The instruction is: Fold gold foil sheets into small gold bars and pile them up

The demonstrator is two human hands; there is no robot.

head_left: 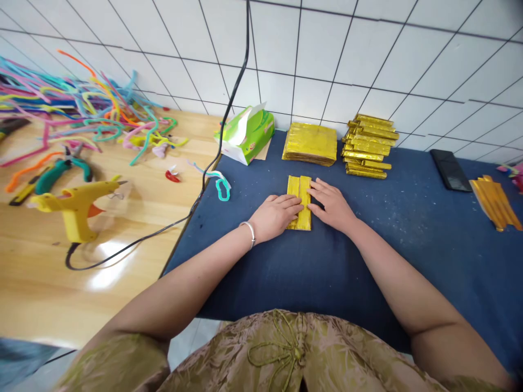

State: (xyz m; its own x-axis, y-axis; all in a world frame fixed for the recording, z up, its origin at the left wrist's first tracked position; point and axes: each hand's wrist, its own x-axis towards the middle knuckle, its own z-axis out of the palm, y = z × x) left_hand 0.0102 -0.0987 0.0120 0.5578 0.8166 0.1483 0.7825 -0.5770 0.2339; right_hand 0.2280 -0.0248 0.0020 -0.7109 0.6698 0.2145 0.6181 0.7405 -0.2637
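A sheet of gold foil paper lies on the dark blue table cover, creased lengthwise into a narrow upright rectangle. My left hand rests flat over its left half, fingers stretched across the paper. At the right edge is my right hand, its fingers spread and the tips touching the paper's side. Neither hand grips anything. Behind the paper sits a flat stack of gold foil sheets. To the right of that stack, a pile of folded gold strips leans near the tiled wall.
A green tissue box stands at the back, beside a hanging black cable. On the wooden table at left are a yellow glue gun, pliers and many pipe cleaners. At right lie a black phone and orange-gold folded paper.
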